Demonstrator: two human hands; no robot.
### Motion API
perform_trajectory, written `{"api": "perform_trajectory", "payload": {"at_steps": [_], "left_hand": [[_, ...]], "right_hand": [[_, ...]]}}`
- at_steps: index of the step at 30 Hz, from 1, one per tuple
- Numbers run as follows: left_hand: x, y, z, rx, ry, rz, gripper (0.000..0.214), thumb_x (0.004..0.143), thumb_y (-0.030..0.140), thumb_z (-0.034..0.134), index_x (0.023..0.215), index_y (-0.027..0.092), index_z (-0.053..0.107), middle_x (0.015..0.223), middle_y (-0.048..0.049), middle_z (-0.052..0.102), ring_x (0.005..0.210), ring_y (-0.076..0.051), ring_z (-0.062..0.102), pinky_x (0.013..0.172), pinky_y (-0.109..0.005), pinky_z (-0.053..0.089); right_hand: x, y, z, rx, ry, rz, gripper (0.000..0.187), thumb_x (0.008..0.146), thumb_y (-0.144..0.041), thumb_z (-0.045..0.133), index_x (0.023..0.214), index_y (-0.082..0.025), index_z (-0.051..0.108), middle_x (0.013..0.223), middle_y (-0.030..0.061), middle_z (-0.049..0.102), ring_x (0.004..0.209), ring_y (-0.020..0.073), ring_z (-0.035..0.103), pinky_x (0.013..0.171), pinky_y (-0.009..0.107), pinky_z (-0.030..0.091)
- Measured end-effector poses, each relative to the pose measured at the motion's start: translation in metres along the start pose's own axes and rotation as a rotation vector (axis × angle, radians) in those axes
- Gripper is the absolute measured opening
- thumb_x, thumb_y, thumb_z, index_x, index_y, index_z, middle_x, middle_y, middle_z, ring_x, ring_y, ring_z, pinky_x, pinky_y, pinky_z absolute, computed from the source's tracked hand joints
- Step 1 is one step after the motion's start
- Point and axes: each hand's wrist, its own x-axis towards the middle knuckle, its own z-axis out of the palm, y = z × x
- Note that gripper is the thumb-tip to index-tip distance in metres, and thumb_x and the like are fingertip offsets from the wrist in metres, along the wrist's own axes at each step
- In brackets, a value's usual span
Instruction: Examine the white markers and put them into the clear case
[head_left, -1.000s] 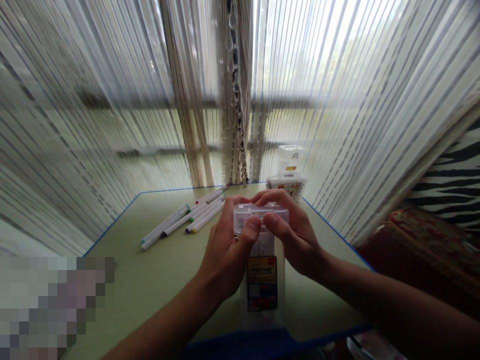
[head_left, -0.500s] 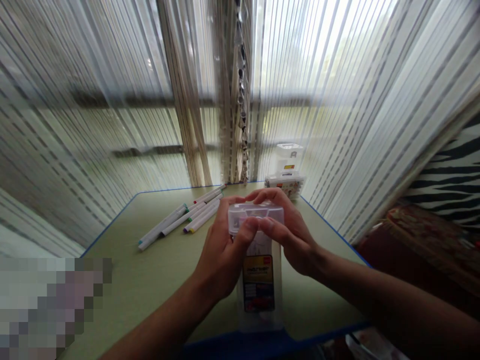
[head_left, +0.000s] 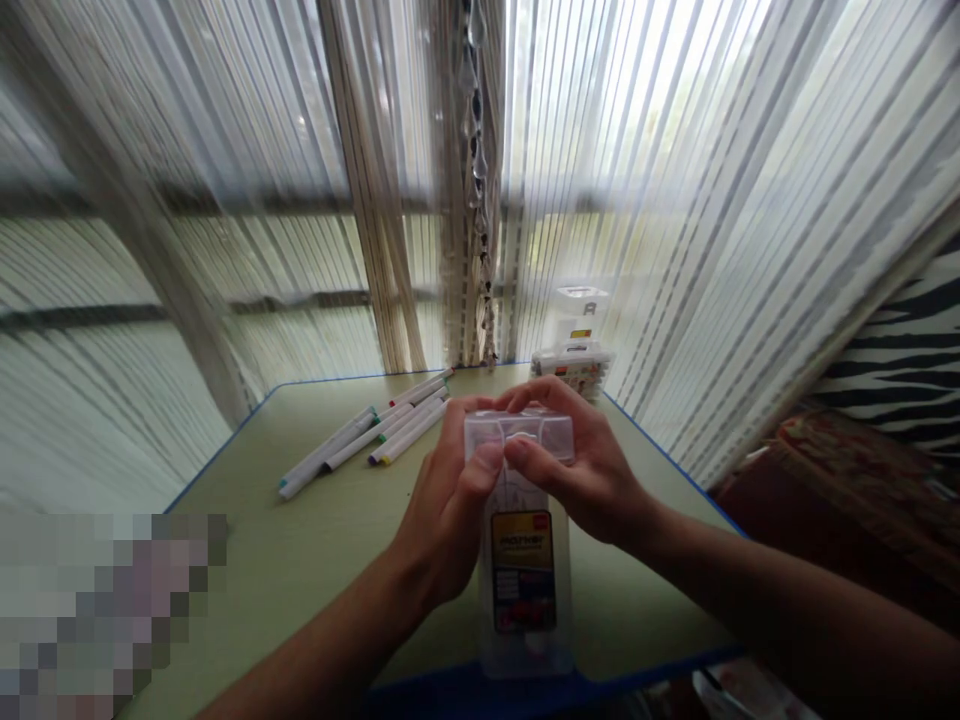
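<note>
standing lid [head_left: 520, 424] up, upright clear box [head_left: 523, 570]

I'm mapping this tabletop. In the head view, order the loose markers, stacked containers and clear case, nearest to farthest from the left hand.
1. Clear case: held in the left hand.
2. Loose markers: ahead, to the left.
3. Stacked containers: at the back right.

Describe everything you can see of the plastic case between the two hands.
The case is tall, narrow and boxy, apparently of translucent, colourless plastic. On its front is a label in yellow and dark tones, with a red patch at the upper right. It is roughly upright at the near side of the table. The left hand and right hand clasp its top, thumbs against the front of the lid. Whether the lid is latched cannot be told.
</note>
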Motion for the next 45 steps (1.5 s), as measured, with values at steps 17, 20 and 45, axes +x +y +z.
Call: {"api": "perform_trajectory", "payload": {"at_steps": [17,20,45], "left_hand": [[0.003,0.002,-0.006,0.026,-0.019,0.08,0.04,0.092,0.042,0.047,0.124,0.019,0.046,0.107,-0.0082,0.067,0.097,-0.026,0.063,0.086,-0.041,0.048],[0.003,0.001,-0.006,0.005,-0.017,0.094,0.04,0.092,0.042,0.047,0.125,0.019,0.046,0.108,-0.0082,0.067,0.097,-0.026,0.064,0.086,-0.041,0.049],[0.02,-0.021,-0.031,-0.042,0.252,0.063,0.057,0.091,0.049,0.059,0.136,0.018,0.042,0.108,-0.0095,0.067,0.092,-0.023,0.065,0.083,-0.038,0.052]], "right_hand": [[-0.001,0.007,-0.009,-0.087,-0.129,-0.113,0.042,0.084,-0.03,0.075,0.118,-0.025,0.051,0.115,0.0063,0.06,0.093,0.0203,0.062,0.074,0.034,0.054],[-0.001,0.007,-0.008,-0.083,-0.127,-0.126,0.04,0.085,-0.031,0.074,0.118,-0.025,0.051,0.115,0.0067,0.06,0.095,0.0206,0.062,0.075,0.034,0.055],[0.006,0.052,-0.005,0.088,-0.275,0.266,0.064,0.079,-0.048,0.08,0.131,-0.019,0.054,0.113,0.0129,0.068,0.099,0.0266,0.067,0.083,0.043,0.056]]}}
